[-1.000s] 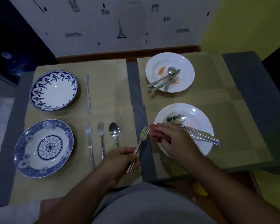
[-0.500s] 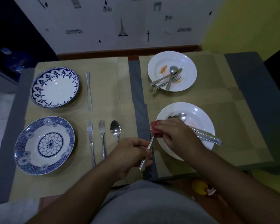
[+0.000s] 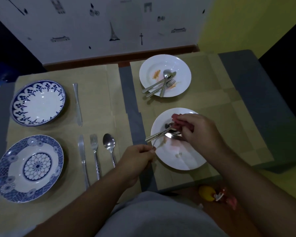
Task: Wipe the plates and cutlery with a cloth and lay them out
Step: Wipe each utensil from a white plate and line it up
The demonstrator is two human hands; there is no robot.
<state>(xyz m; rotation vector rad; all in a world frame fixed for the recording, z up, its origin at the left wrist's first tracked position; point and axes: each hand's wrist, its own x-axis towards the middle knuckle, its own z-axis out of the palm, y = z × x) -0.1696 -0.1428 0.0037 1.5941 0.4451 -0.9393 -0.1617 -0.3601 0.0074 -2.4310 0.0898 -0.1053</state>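
My left hand [image 3: 137, 158] pinches the handle end of a fork [image 3: 158, 135] held over the near white plate [image 3: 178, 157]. My right hand [image 3: 197, 132] grips a red cloth [image 3: 181, 124] wrapped round the fork's head. A spoon [image 3: 172, 135] lies on that plate under my right hand, beside faint food smears. The far white plate [image 3: 165, 65] has orange stains and carries a spoon, a fork and a knife [image 3: 162, 84]. On the left stand two blue-patterned plates [image 3: 38, 102] [image 3: 29, 168]. A knife [image 3: 77, 104] lies by the far one; a knife [image 3: 83, 158], fork [image 3: 95, 153] and spoon [image 3: 109, 147] by the near one.
Tan placemats [image 3: 99, 106] cover a grey table [image 3: 246, 82] set against a white wall with small prints. A yellow object [image 3: 207, 193] and a red-white one [image 3: 225, 197] lie on the floor near the table's right front corner.
Both hands have carried the fork rightward, from over the grey strip to above the near white plate. My right hand with the cloth now covers the fork's head further up the plate.
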